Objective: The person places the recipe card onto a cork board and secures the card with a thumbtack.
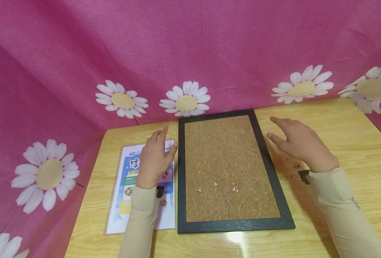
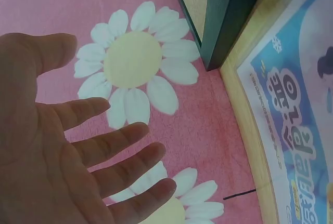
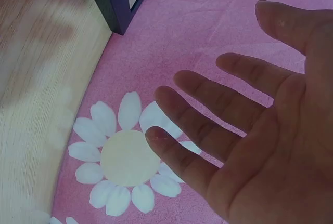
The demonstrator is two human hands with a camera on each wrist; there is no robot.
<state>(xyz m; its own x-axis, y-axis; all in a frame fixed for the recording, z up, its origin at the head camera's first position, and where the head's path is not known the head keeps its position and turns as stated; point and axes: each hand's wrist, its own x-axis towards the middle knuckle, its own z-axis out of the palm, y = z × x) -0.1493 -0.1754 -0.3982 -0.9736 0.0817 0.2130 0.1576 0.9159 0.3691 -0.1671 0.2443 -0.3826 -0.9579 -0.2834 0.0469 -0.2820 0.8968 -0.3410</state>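
Observation:
A cork board [image 1: 225, 161] in a black frame [image 1: 235, 225] lies flat on the table between the two hands. Several small white scraps [image 1: 233, 188] are scattered over the lower part of the cork. My left hand [image 1: 155, 161] hovers over a laminated printed sheet [image 1: 116, 215], just left of the frame, fingers extended and holding nothing. To the right of the frame my right hand [image 1: 301, 143] is held above the table, its fingers also straight and its palm bare in the right wrist view. Neither hand touches the board.
Beneath the right wrist, a few tiny coloured bits [image 1: 296, 166] lie on the wooden table [image 1: 364, 143]. A pink cloth [image 1: 235, 50] printed with daisies hangs behind the table and along its left side. The frame's far edge lies close to the cloth.

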